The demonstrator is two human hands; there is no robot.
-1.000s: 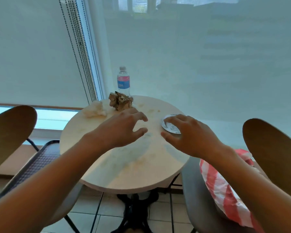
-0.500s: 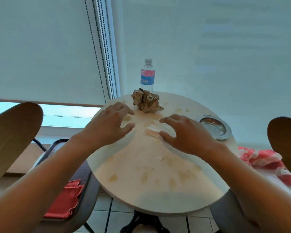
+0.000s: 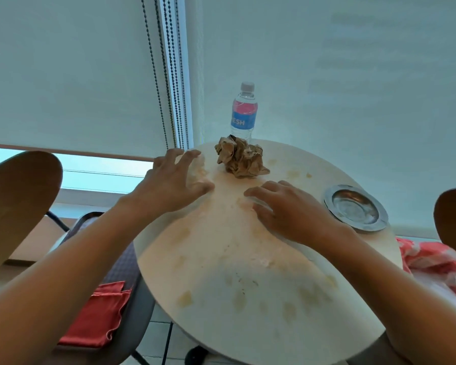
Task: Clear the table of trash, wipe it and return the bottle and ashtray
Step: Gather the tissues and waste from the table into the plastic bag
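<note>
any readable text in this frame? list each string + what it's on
"ESH": white letters on the blue band of the clear plastic water bottle; the word's start is cut off by the curve of the bottle.
The label's pink upper band: nothing legible.
Crumpled brown paper and round metal ashtray: no text visible.

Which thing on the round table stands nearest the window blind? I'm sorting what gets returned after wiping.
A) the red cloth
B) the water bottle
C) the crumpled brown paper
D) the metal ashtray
B: the water bottle stands upright at the table's far edge, against the blind, with the crumpled brown paper just in front of it and the metal ashtray nearer, off to the right.
</note>
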